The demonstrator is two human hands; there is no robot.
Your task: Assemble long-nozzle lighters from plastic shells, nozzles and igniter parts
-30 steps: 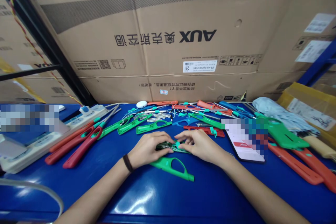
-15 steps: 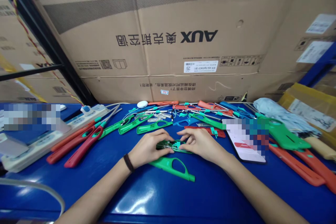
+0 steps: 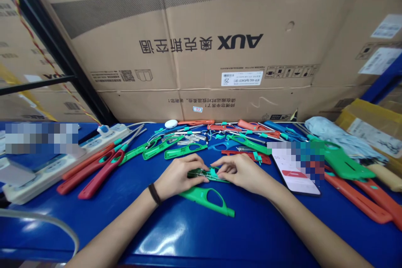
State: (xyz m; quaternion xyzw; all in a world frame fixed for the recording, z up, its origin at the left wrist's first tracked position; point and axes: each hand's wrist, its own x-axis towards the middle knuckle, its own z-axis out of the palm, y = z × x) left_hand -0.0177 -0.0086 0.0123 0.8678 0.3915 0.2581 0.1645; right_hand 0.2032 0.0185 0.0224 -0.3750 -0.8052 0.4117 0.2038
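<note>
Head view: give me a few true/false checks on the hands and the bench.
1. The left hand and right hand meet on one small green part. True.
2. A green handle shell lies on the blue table, nearer the person than the hands. True.
3. The phone lies left of the left hand. False: the phone lies right of the right hand.
4. The dark wristband is on the right wrist. False: the wristband is on the left wrist.
</note>
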